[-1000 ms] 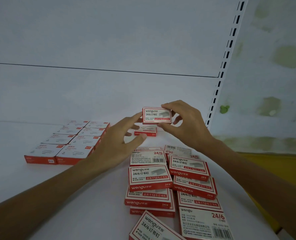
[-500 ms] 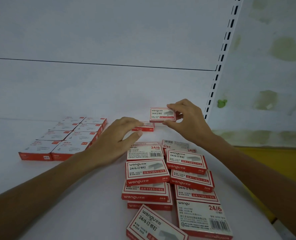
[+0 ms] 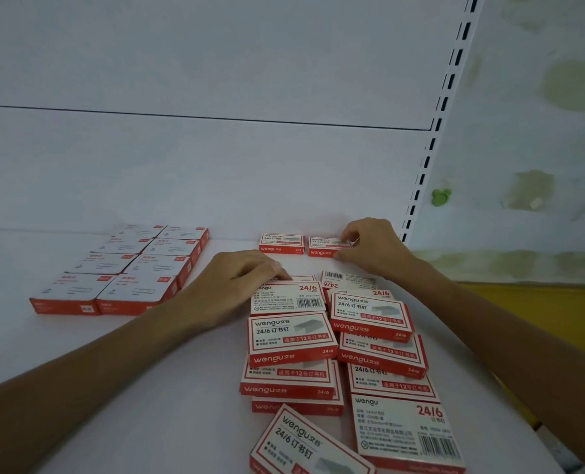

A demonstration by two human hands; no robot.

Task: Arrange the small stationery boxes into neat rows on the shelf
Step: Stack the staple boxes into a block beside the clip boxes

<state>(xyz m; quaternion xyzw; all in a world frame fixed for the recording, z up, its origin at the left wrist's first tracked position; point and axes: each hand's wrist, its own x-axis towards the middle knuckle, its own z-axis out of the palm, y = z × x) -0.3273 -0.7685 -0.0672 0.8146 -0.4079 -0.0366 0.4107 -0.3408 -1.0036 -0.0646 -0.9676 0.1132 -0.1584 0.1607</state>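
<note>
the right hand [image 3: 370,248] pinched the staple box [image 3: 325,247] by its right end, thumb at the front corner and fingertips curled over the top. the box lay flat at the rear of the shelf [image 3: 168,398], close to the back panel [image 3: 216,172]. it sat just beside a second staple box [image 3: 281,243], a narrow gap between them and the two fronts roughly in line. the left hand [image 3: 236,285] lay with fingers curled on the far end of the loose heap [image 3: 293,336] of the same boxes nearer the camera; whether it gripped one or only rested there could not be told. well apart to the left stood a block of paper-clip boxes [image 3: 130,268], already squared in two columns

the boxes looked like thin printed card packed full, so probably dense for their size, stiff across the flat faces and weaker at the end flaps. the smooth print would likely slide easily on the painted shelf, so nudging a box sideways to close the gap should serve as well as lifting. the safest hold seemed a light pinch across the long edges, keeping off the flaps so none sprang open
</note>
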